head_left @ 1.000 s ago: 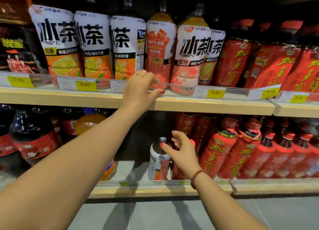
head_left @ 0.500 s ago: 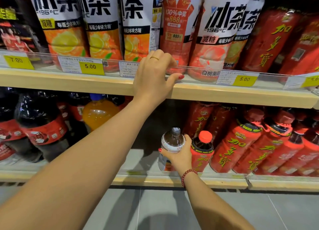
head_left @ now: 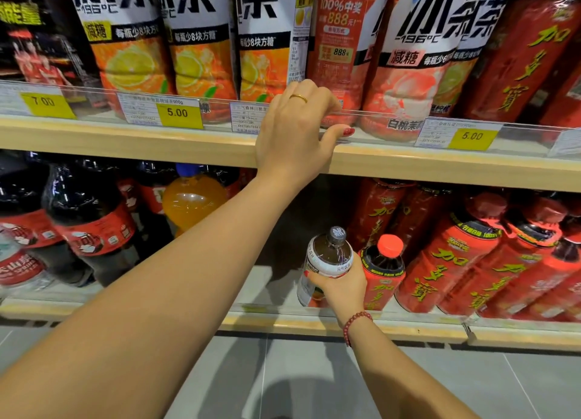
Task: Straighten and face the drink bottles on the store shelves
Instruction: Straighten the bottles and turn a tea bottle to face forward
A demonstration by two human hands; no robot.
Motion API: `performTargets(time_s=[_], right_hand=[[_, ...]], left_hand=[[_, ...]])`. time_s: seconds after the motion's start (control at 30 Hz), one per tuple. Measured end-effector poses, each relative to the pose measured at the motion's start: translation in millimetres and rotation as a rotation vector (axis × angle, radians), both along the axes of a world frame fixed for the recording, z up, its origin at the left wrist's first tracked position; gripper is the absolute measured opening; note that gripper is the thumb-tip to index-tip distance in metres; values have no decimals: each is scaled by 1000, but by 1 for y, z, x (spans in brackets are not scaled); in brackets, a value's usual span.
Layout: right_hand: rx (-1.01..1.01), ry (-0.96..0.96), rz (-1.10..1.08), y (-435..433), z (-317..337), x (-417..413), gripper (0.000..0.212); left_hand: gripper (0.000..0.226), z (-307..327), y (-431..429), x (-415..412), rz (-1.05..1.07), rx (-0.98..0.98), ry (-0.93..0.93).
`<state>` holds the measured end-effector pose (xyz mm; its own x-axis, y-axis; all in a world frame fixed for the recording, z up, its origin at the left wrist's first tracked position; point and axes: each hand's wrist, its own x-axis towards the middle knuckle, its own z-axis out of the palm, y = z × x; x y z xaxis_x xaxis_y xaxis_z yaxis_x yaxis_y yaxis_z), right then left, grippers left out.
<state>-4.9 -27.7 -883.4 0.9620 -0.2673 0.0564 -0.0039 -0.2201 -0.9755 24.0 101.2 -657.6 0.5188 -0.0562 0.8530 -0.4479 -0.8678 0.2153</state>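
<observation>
The right hand (head_left: 341, 288) curls round the white-labelled bottle (head_left: 328, 256), just left of a red-capped bottle (head_left: 384, 269); the left hand (head_left: 295, 135), above it, grips the clear shelf rail (head_left: 377, 129); facing seems unfinished, this bottle not yet settled.

The left forearm (head_left: 163, 286) runs bare from the lower left of the frame up to the centre. The left hand (head_left: 295, 129) has its fingers hooked over a clear rail (head_left: 377, 126), thumb stretched rightward beneath, a ring (head_left: 298, 97) on one finger. The right forearm (head_left: 396, 371) rises from the bottom right. The right hand (head_left: 341, 285), a bead bracelet (head_left: 355, 322) at its wrist, wraps its fingers round a bottle (head_left: 330, 255) below centre.
</observation>
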Motion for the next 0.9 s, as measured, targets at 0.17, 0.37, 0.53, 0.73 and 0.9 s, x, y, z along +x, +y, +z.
performTargets(time_s=[0.17,0.37,0.53,0.73,0.9], right_hand=[[163,-26,-7,1,28,-4,71],[141,-233,80,-11,74,-29,62],[295,-309,39,-29,110,-47,44],[490,-350,18,-53,177,-52,21],[691,-490,90,-68,248,-41,17]], left_hand=[[23,1,1,-1,10,4,-5],[25,5,0,-4,-1,-15,55],[23,12,-3,-6,-10,-78,161],[23,17,-5,-7,-14,-134,261],[23,19,-5,-9,-25,-154,262]])
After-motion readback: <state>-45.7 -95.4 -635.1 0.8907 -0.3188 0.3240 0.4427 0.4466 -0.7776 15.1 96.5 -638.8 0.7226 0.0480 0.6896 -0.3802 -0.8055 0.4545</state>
